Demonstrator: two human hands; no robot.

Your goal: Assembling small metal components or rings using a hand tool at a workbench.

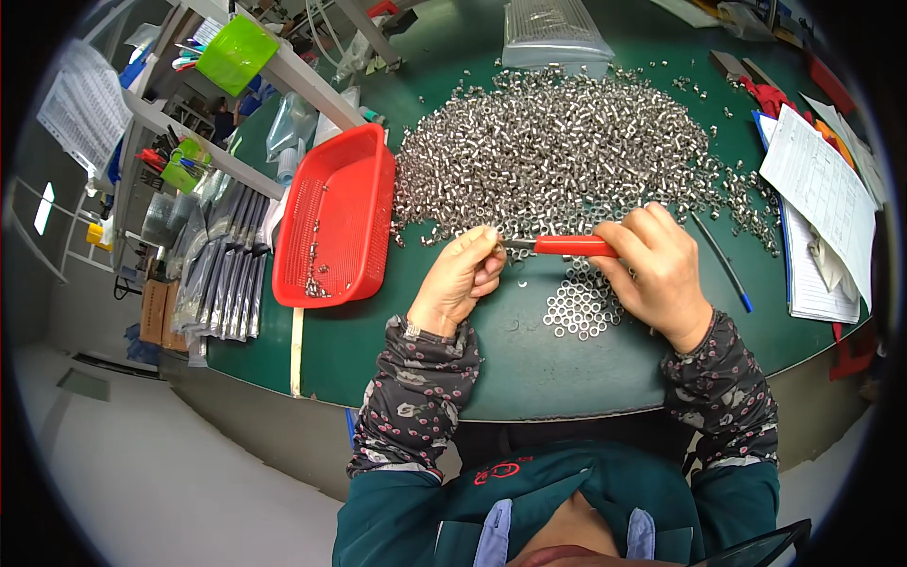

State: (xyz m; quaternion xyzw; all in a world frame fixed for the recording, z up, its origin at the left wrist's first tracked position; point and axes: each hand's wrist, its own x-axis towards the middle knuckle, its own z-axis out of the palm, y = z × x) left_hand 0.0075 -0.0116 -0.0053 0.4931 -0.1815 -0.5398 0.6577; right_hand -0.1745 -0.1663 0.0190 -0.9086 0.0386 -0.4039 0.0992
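Observation:
My right hand point(657, 274) is closed around the red handle of a slim hand tool point(574, 246), which lies level and points left. Its narrow grey tip reaches the fingertips of my left hand point(458, 274). Those fingers are pinched together at the tip; whatever small piece they hold is mostly hidden. Just below the tool, a cluster of small metal rings point(579, 304) lies flat on the green table point(453, 378). Beyond both hands spreads a large heap of short shiny metal sleeves point(548, 142).
A red plastic basket point(369, 227) with a few metal pieces stands left of the heap. On the right lie a blue pen point(726, 266) and papers on a clipboard point(822, 189). Clear plastic bags point(553, 33) sit at the far edge. Packed grey bags point(227, 274) are stacked at left.

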